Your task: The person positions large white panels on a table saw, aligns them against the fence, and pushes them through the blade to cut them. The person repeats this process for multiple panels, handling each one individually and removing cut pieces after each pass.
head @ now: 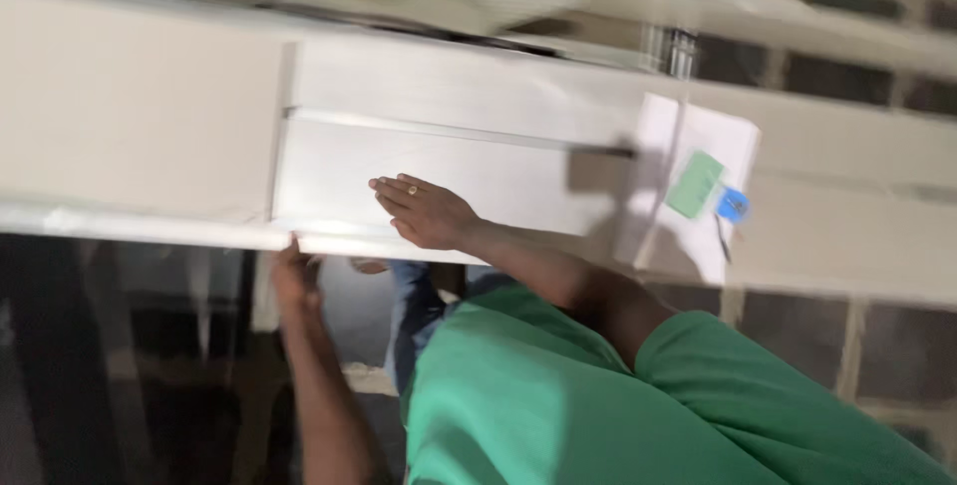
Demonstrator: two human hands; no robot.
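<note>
The right hand (pixel 427 211) lies flat with fingers spread on a white panel (pixel 439 171), a ring on one finger. The left hand (pixel 295 276) touches the panel's near edge; its grip cannot be told. White paper sheets (pixel 688 191) lie to the right.

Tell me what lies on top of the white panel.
One hand, wearing a ring, rests flat on the white panel. The other hand grips its near edge. A white sheet with green and blue tags lies to the side. Whatever is beneath the panel is covered.
</note>
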